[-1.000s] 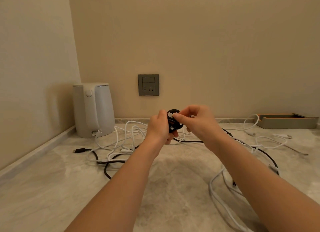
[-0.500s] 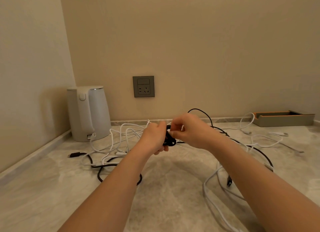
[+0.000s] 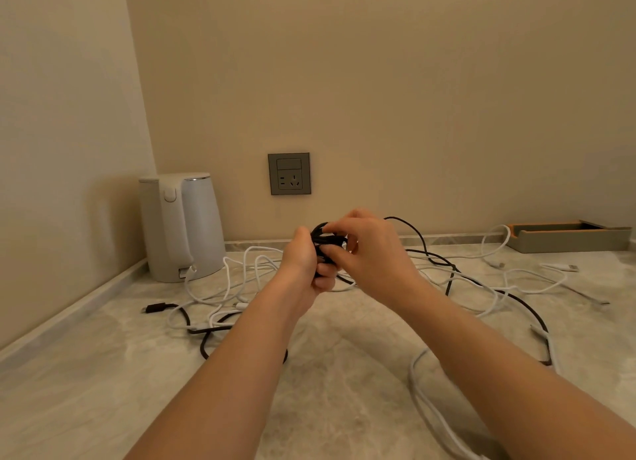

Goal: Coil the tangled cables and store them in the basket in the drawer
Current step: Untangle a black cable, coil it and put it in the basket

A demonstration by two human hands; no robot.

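Note:
A small coil of black cable [image 3: 327,242] sits between both hands above the marble counter. My left hand [image 3: 306,267] grips the coil from the left. My right hand [image 3: 370,249] pinches the coil's top and right side, and a loose loop of the same black cable [image 3: 413,229] arches up behind it. Tangled white cables [image 3: 241,273] and more black cable [image 3: 526,308] lie spread over the counter [image 3: 103,373] to the left and right. No drawer or basket is in view.
A white electric kettle [image 3: 182,225] stands in the back left corner. A grey wall socket [image 3: 289,173] is behind the hands. A flat grey and wood tray [image 3: 568,236] lies at the back right against the wall.
The black coil has stayed between my hands while a loop of black cable has risen behind my right hand. The view has shifted slightly.

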